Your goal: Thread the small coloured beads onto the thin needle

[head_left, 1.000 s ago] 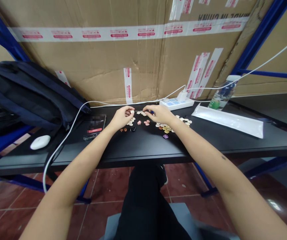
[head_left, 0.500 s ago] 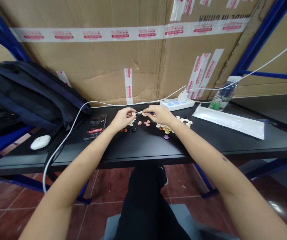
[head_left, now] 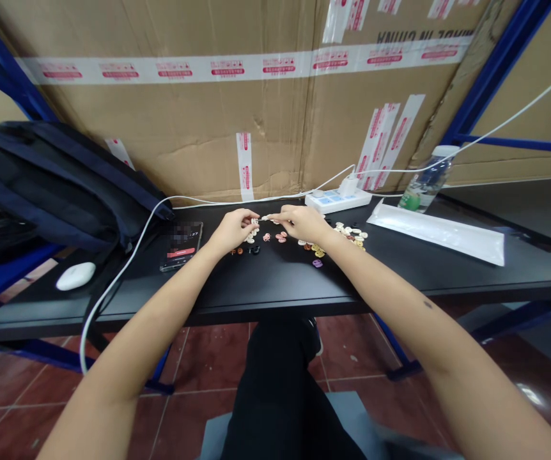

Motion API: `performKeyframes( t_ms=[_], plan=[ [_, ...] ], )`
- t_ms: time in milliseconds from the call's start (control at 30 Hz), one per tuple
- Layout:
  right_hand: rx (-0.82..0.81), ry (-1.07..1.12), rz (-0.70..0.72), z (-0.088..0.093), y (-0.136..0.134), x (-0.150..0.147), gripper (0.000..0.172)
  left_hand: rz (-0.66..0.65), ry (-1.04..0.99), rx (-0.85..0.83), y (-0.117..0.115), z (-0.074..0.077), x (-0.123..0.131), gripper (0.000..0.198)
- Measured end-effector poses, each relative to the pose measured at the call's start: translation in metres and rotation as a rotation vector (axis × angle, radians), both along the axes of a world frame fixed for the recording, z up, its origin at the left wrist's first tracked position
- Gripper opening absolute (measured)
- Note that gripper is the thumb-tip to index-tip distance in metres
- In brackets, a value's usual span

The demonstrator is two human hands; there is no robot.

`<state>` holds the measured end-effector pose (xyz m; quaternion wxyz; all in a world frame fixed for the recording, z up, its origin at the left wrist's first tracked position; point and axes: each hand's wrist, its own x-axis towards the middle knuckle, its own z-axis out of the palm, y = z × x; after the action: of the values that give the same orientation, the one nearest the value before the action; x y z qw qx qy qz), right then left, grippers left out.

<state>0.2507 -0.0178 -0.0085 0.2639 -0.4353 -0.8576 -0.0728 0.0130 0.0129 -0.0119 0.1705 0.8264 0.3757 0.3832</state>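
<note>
My left hand (head_left: 237, 229) is closed, its thumb and fingertips pinching a small cream button-like piece (head_left: 255, 222). Facing it, my right hand (head_left: 299, 223) pinches a tiny pale piece (head_left: 264, 218), with its fingertips just short of the left hand's. What these small pieces are I cannot tell for sure. Under and around the hands lie more of them: pink pieces (head_left: 281, 237), a purple piece (head_left: 317, 262), several yellow pieces (head_left: 317, 252), black pieces (head_left: 256, 250) and a brown piece (head_left: 240, 251). More cream pieces (head_left: 352, 231) are scattered beyond my right wrist.
A phone (head_left: 182, 246), a white case (head_left: 76, 276) and a dark backpack (head_left: 59, 179) are on the left. A power strip (head_left: 337, 200) with a white cable, a long white packet (head_left: 438, 231) and a water bottle (head_left: 427, 180) stand right. Cardboard (head_left: 199, 128) walls off the back.
My right hand has shifted slightly left, its fingertips nearer the left hand. The left hand keeps its pinch. The phone's screen shows more clearly, and the whole view has moved slightly.
</note>
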Motion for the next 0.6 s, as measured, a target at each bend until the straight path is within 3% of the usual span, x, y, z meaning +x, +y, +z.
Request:
performKeyframes(
  t_ms=[167,367,600],
  plan=[
    [-0.002,-0.011,0.065,-0.0045,0.0031,-0.0010,0.036,0.029,0.034,-0.004,-0.0031,0.0042,0.0011,0.021],
    [0.123,-0.086,-0.062,-0.0017,-0.0007,-0.0010,0.043,0.037,0.042,-0.010,-0.0067,0.0068,0.0025,0.019],
    [0.104,-0.048,0.020,-0.0038,-0.0018,-0.0051,0.036,0.017,0.039,0.007,-0.0061,0.0059,0.0007,0.019]
  ],
)
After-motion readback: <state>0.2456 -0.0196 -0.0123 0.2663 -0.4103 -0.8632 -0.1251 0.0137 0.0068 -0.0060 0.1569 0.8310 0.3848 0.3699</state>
